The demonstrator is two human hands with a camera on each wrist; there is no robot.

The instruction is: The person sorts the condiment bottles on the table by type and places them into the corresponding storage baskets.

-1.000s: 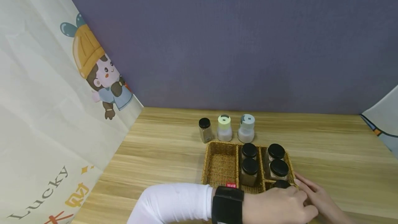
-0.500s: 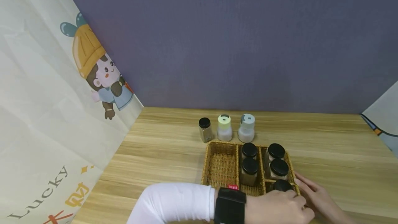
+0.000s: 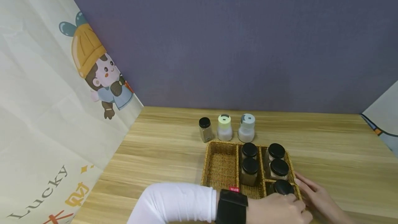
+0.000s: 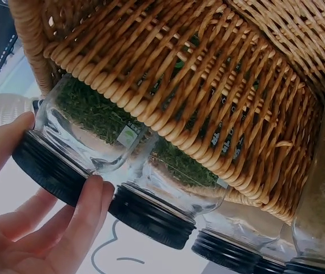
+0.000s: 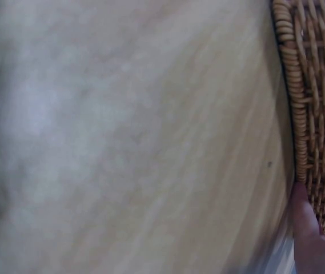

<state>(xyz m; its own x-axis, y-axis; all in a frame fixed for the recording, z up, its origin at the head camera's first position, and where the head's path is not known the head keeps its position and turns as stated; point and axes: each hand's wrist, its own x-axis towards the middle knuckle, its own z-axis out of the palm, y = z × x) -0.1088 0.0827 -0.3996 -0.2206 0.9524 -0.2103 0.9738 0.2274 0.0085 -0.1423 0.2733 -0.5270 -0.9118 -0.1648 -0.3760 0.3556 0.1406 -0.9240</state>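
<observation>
1. Five black-lidded glass jars sit in the wicker basket (image 3: 220, 165): two in the middle compartment, two in the right rear compartment, one, the front jar (image 3: 283, 187), in the small right front compartment.
2. Three more containers stand on the surface (image 3: 161, 155) just behind the basket: one small black-lidded jar (image 3: 205, 130), one yellow-lidded shaker (image 3: 224, 127), one grey-lidded shaker (image 3: 246, 128).
3. The basket's left compartment holds nothing visible. Left wrist view: front jar (image 4: 76, 137) has green dried herb inside, and so does the one next to it.
4. Left hand (image 3: 280, 208), white sleeve and black wrist strap, reaches across the basket's front; its fingers (image 4: 88, 211) curl round the front jar's black lid, gripping it.
5. Right hand (image 3: 320, 199) lies flat on the surface, fingers straight, a fingertip (image 5: 305, 228) touching the basket's outer right wall.
6. Around: purple wall behind, a cartoon-print cloth (image 3: 62, 96) at left, another cloth edge at far right. The left arm hides the basket's front rim.
</observation>
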